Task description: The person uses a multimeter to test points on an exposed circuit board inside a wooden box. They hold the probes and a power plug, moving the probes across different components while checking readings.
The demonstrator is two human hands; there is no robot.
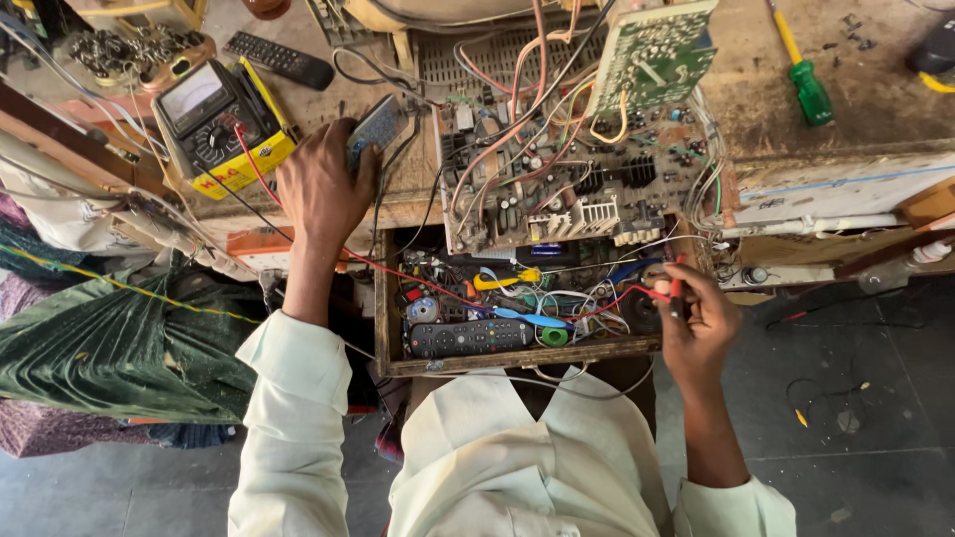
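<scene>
Right hand (696, 328) pinches a red probe (675, 288); left hand (323, 189) grips a small grey device (378, 127).

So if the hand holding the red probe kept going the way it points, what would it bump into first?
The right hand points its red probe up toward the bench. It would probably meet the circuit board, near its pale connectors at the front edge, first. Depth is hard to judge; loose wires in the drawer might catch it sooner.
</scene>
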